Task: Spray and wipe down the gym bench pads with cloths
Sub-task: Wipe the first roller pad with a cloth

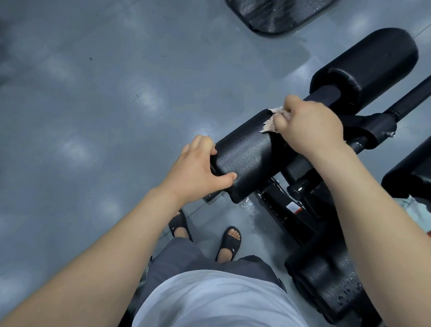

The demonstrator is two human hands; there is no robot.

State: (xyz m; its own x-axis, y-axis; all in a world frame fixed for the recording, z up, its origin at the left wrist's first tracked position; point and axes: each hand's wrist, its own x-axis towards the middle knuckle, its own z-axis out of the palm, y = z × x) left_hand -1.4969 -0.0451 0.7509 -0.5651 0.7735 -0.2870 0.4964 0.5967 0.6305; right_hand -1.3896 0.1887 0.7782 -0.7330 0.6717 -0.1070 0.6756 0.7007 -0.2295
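now the right hand (311, 126) is bunched around a pale pinkish cloth (272, 118), pressing it onto the far end of a black textured roller pad (251, 150). the left hand (199, 164) grips the pad's near end, fingers curled over the end edge and thumb laid on the top face. the step in hand looks like wiping this pad along its length.

to do it well, i'd judge the left hand should hold firm so the roller can't spin under the cloth. the cloth should be drawn toward the body in overlapping passes, then round the curve to the underside, which is hidden from view. only a small corner of cloth peeks past the knuckles, so opening it flatter would cover more vinyl per stroke. the grained cover likely traps moisture in its creases, so steady pressure matters more than speed.

around it, a second roller pad (369, 64) sits further off on the same black frame. a lower pad (328, 281) beside the right forearm carries beads of liquid, apparently sprayed and not yet wiped. the grey glossy floor (87, 77) reflects ceiling lights. a wet patch (249, 209) glistens just below the gripped pad, close to the black sandals (229, 243), so it's a slip risk worth minding. no spray bottle shows.
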